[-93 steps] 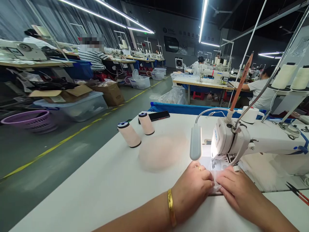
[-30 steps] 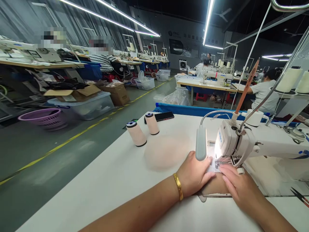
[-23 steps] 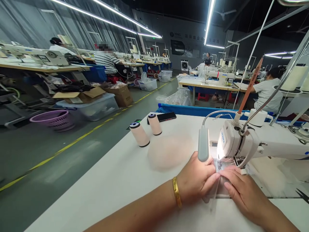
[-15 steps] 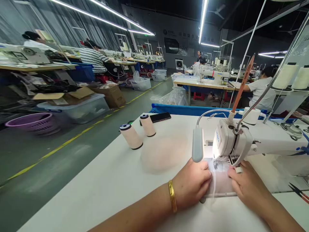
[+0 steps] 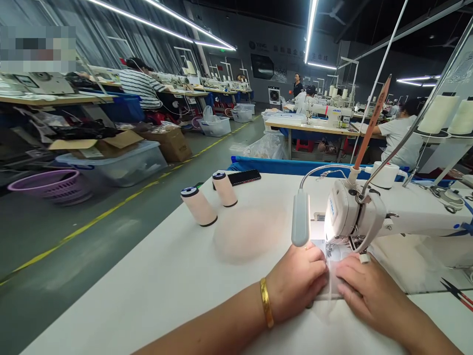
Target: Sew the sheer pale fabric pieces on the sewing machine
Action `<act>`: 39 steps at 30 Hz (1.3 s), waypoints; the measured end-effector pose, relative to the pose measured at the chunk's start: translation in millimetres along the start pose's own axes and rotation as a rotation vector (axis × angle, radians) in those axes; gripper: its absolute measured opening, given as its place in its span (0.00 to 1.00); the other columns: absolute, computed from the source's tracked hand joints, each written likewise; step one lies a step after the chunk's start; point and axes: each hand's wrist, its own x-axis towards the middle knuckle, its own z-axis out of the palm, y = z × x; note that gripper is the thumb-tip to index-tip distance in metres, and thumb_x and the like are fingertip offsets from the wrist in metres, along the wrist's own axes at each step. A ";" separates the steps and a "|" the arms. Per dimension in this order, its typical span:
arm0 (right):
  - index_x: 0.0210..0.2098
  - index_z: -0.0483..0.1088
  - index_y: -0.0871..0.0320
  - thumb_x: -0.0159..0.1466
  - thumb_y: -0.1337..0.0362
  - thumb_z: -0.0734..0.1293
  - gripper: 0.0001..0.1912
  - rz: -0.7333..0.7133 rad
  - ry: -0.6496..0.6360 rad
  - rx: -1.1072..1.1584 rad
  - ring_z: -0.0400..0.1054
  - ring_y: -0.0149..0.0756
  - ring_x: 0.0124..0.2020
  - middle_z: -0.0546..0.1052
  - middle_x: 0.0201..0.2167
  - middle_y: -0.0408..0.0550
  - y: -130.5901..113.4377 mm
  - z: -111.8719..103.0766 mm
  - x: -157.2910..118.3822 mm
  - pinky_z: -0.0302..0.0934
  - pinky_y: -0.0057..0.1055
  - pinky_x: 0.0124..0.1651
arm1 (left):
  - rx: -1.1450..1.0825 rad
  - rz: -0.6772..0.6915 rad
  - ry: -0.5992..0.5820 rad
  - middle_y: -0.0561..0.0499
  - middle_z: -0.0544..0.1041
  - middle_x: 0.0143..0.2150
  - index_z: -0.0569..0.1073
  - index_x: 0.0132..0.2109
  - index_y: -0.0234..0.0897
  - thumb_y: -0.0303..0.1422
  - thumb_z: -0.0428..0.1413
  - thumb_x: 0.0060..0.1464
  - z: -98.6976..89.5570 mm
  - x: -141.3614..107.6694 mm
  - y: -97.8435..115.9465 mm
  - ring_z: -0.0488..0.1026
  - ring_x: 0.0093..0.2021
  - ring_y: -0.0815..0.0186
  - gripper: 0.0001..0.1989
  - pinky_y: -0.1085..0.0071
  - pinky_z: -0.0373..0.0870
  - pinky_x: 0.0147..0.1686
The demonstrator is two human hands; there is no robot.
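Sheer white fabric [image 5: 333,283] lies under the needle area of a white sewing machine [image 5: 340,212]. My left hand [image 5: 300,276], with a gold bracelet at the wrist, is closed on the fabric's left side, its fingers curled beside the presser foot. On the other side my right hand [image 5: 369,291] has its fingers bent and together on the same fabric, just in front of the machine head. Both sets of fingertips are partly hidden. A small lamp [image 5: 301,219] lights the stitching spot. Pale sheer fabric [image 5: 251,234] rests on the table to the left.
Two thread cones [image 5: 199,207] and a black phone [image 5: 244,177] sit at the table's far left. Red-handled thread snips [image 5: 458,295] lie at the right. A pencil [image 5: 373,123] stands on the machine head. Co-workers sit at other machines beyond the aisle [image 5: 121,231].
My right hand has moved left and nearer to my left hand, its fingers now farther over the fabric. The left hand has barely shifted. The view has tilted slightly.
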 end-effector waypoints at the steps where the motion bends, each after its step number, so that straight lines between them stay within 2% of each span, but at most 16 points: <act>1: 0.40 0.69 0.53 0.72 0.59 0.68 0.06 0.003 -0.023 0.032 0.69 0.47 0.43 0.76 0.40 0.48 -2.1 -2.7 -0.6 0.66 0.43 0.46 | -0.013 -0.023 -0.015 0.50 0.77 0.40 0.74 0.40 0.39 0.27 0.56 0.60 -1.1 -0.1 0.0 0.72 0.40 0.60 0.03 0.60 0.66 0.43; 3: 0.43 0.69 0.52 0.65 0.51 0.76 0.17 -0.029 -0.072 0.096 0.69 0.49 0.50 0.76 0.48 0.48 -5.7 -6.2 -0.8 0.65 0.44 0.53 | -0.035 -0.070 -0.050 0.49 0.76 0.40 0.72 0.40 0.38 0.26 0.55 0.58 -3.9 -0.6 0.4 0.71 0.40 0.60 0.04 0.60 0.65 0.42; 4: 0.44 0.69 0.52 0.66 0.51 0.76 0.17 -0.055 -0.092 0.115 0.68 0.48 0.51 0.76 0.50 0.47 -6.5 -6.5 -0.4 0.65 0.44 0.54 | -0.046 -0.089 -0.070 0.49 0.75 0.41 0.72 0.41 0.39 0.25 0.54 0.56 -5.6 -1.0 0.9 0.71 0.40 0.59 0.06 0.60 0.65 0.42; 6: 0.41 0.69 0.53 0.73 0.58 0.69 0.07 -0.092 -0.087 0.124 0.70 0.44 0.47 0.77 0.45 0.46 -5.5 -4.1 1.2 0.65 0.42 0.52 | -0.070 -0.117 -0.120 0.47 0.74 0.44 0.72 0.46 0.39 0.24 0.55 0.49 -9.0 -1.9 2.8 0.72 0.43 0.57 0.15 0.59 0.66 0.45; 8: 0.39 0.69 0.53 0.77 0.64 0.60 0.10 -0.076 -0.011 0.154 0.70 0.41 0.40 0.77 0.38 0.45 -2.5 0.5 3.3 0.65 0.40 0.48 | -0.103 -0.140 -0.166 0.46 0.73 0.49 0.71 0.52 0.40 0.24 0.57 0.42 -11.8 -1.7 6.1 0.71 0.47 0.55 0.26 0.56 0.66 0.49; 10: 0.38 0.70 0.53 0.77 0.64 0.57 0.13 -0.012 0.119 0.231 0.70 0.40 0.37 0.77 0.35 0.44 -0.1 4.7 5.5 0.65 0.38 0.45 | -0.142 -0.182 -0.178 0.45 0.72 0.51 0.70 0.54 0.41 0.27 0.61 0.41 -12.8 0.8 10.2 0.71 0.51 0.52 0.30 0.54 0.65 0.53; 13: 0.40 0.73 0.50 0.77 0.60 0.59 0.12 0.118 0.327 0.388 0.73 0.39 0.42 0.79 0.39 0.43 -1.3 7.9 8.7 0.66 0.34 0.46 | -0.159 -0.315 -0.130 0.46 0.72 0.50 0.72 0.49 0.40 0.36 0.66 0.45 -9.7 9.7 15.7 0.71 0.51 0.50 0.23 0.52 0.64 0.54; 15: 0.39 0.75 0.49 0.77 0.58 0.60 0.14 0.179 0.398 0.473 0.74 0.38 0.42 0.80 0.40 0.42 -4.2 8.4 10.9 0.67 0.31 0.46 | -0.138 -0.396 -0.071 0.47 0.73 0.46 0.73 0.44 0.39 0.39 0.66 0.49 -5.0 16.7 17.8 0.71 0.48 0.51 0.17 0.52 0.65 0.52; 18: 0.37 0.76 0.49 0.76 0.55 0.61 0.15 0.215 0.408 0.546 0.76 0.36 0.41 0.80 0.38 0.42 -8.2 8.9 13.7 0.68 0.29 0.46 | -0.103 -0.425 0.033 0.49 0.73 0.42 0.74 0.40 0.39 0.39 0.65 0.53 2.6 23.5 18.5 0.71 0.46 0.53 0.12 0.55 0.64 0.49; 22: 0.37 0.76 0.50 0.76 0.54 0.62 0.15 0.221 0.421 0.597 0.76 0.36 0.39 0.80 0.36 0.41 -10.9 9.7 15.5 0.68 0.28 0.45 | -0.048 -0.409 0.119 0.50 0.73 0.39 0.74 0.37 0.39 0.41 0.62 0.57 10.2 23.6 17.1 0.71 0.43 0.55 0.11 0.57 0.62 0.46; 26: 0.36 0.76 0.51 0.76 0.55 0.62 0.15 0.208 0.422 0.571 0.76 0.36 0.38 0.81 0.36 0.42 -12.7 10.2 16.2 0.68 0.29 0.44 | -0.037 -0.359 0.197 0.49 0.74 0.38 0.74 0.37 0.39 0.37 0.56 0.59 14.7 20.5 15.3 0.71 0.42 0.56 0.07 0.58 0.61 0.45; 29: 0.37 0.77 0.51 0.76 0.55 0.62 0.15 0.188 0.429 0.546 0.76 0.37 0.39 0.82 0.37 0.43 -13.4 10.0 16.3 0.69 0.30 0.45 | -0.041 -0.327 0.218 0.49 0.75 0.39 0.73 0.37 0.39 0.33 0.53 0.58 15.5 18.7 14.6 0.71 0.42 0.57 0.05 0.58 0.61 0.46; 34: 0.38 0.77 0.52 0.76 0.55 0.62 0.15 0.185 0.449 0.548 0.77 0.40 0.41 0.83 0.38 0.45 -14.1 8.7 16.1 0.70 0.33 0.47 | -0.051 -0.301 0.215 0.48 0.75 0.40 0.72 0.37 0.39 0.30 0.50 0.57 12.2 16.3 15.3 0.71 0.41 0.58 0.06 0.58 0.62 0.47; 39: 0.38 0.77 0.52 0.76 0.56 0.62 0.15 0.172 0.473 0.532 0.77 0.41 0.40 0.83 0.38 0.46 -14.8 8.6 16.1 0.71 0.33 0.47 | -0.030 -0.303 0.206 0.48 0.75 0.38 0.72 0.37 0.39 0.31 0.53 0.56 9.7 17.6 18.4 0.71 0.41 0.58 0.04 0.59 0.61 0.44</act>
